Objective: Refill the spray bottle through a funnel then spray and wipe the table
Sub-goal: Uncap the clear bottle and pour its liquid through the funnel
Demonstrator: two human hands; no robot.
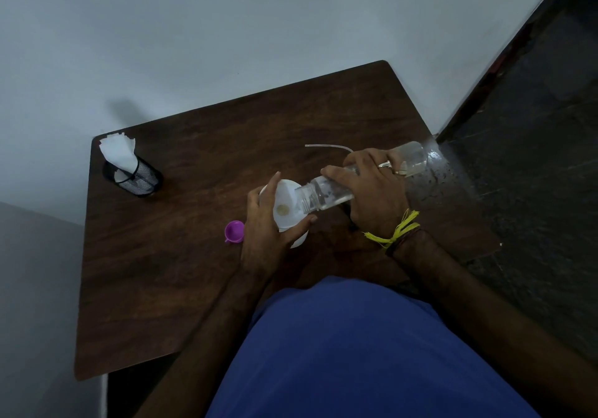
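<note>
A white funnel [286,205] stands at the middle of the dark wooden table [181,275], and my left hand [265,233] holds it by the rim from the left. The spray bottle under the funnel is mostly hidden; only a white edge [299,242] shows. My right hand [372,191] grips a clear water bottle [326,192], tipped almost flat with its open mouth over the funnel. A thin clear dip tube [326,146] lies on the table behind my right hand; the spray head itself is hidden.
A purple bottle cap [234,232] lies just left of my left hand. A black mesh cup [134,176] holding white paper napkins [118,154] stands at the table's far left corner. A grey wall runs behind; dark floor lies to the right.
</note>
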